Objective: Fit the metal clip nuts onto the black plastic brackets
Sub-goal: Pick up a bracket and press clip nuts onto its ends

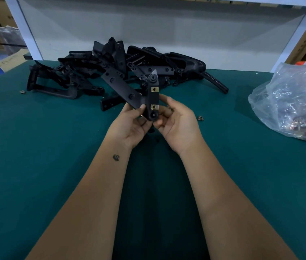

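Both hands, left hand and right hand, grip one black bracket carrying two brass clip nuts. Both nuts look seated, probably; next comes setting it aside for an unfitted bracket from the pile.

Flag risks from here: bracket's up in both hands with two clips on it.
1. The bracket is held only at its lower end by the left hand and right hand; pushing could twist it.
2. Loose clip nuts lie scattered on the green mat, easily lost.
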`<action>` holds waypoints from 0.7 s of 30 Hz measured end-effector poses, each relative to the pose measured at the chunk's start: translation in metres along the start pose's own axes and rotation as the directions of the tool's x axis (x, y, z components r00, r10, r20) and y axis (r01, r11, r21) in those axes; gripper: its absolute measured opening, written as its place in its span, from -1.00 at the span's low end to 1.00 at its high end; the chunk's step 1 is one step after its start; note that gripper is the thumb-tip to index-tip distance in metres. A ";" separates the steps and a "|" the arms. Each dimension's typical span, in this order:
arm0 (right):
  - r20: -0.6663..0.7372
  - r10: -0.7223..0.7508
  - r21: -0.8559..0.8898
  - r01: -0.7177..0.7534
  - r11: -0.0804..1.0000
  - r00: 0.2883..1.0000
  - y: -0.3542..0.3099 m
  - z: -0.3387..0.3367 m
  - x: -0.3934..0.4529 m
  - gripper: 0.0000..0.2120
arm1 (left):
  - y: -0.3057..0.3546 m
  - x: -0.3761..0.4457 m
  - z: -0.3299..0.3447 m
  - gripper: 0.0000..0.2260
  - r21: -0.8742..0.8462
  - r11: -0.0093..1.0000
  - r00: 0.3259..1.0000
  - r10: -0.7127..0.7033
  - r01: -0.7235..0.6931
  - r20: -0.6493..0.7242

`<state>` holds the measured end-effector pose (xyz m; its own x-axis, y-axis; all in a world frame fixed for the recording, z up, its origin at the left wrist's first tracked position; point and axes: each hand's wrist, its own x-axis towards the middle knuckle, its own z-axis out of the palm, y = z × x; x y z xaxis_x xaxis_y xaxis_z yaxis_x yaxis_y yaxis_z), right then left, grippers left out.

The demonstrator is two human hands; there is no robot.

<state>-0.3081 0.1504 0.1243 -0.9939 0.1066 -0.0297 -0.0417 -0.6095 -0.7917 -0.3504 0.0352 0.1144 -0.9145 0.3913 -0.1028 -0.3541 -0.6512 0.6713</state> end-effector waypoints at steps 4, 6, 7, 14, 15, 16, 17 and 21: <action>-0.042 -0.033 -0.067 0.030 0.997 0.999 0.001 -0.003 0.001 -0.77 | 0.001 0.000 0.001 -0.76 0.000 1.000 1.000 -0.009 0.009 -0.012; -0.032 -0.080 -0.178 0.073 0.981 0.996 0.004 -0.002 0.002 -0.79 | 0.000 0.000 0.001 -0.76 0.014 1.000 1.000 -0.010 0.010 -0.015; -0.032 -0.092 -0.205 0.084 0.975 0.995 0.005 -0.002 0.002 -0.81 | 0.000 0.000 0.001 -0.77 0.020 1.000 1.000 -0.007 0.007 -0.021; -0.164 -0.197 -0.227 0.158 0.961 0.967 0.013 0.003 -0.017 -0.82 | 0.000 -0.014 0.005 -0.80 0.147 0.988 0.992 0.057 -0.040 -0.111; -0.198 -0.221 -0.223 0.175 0.959 0.955 0.013 0.004 -0.023 -0.77 | -0.004 -0.018 0.009 -0.81 0.153 0.987 0.990 0.067 -0.048 -0.122; -0.233 -0.237 -0.214 0.188 0.958 0.943 0.013 0.004 -0.030 -0.73 | -0.009 -0.023 0.014 -0.81 0.148 0.987 0.989 0.074 -0.054 -0.130; -0.269 -0.251 -0.209 0.198 0.958 0.930 0.011 0.004 -0.038 -0.71 | -0.014 -0.028 0.020 -0.81 0.144 0.988 0.988 0.079 -0.059 -0.136; -0.412 -0.344 -0.303 0.229 0.925 0.844 -0.006 -0.003 -0.073 -0.72 | -0.037 -0.050 0.052 -0.82 0.193 0.980 0.985 0.087 -0.057 -0.152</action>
<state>-0.2350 0.1487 0.1292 -0.7822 0.6230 -0.0045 -0.2350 -0.3017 -0.9240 -0.2814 0.0735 0.1330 -0.9610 0.2299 -0.1539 -0.2569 -0.5351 0.8048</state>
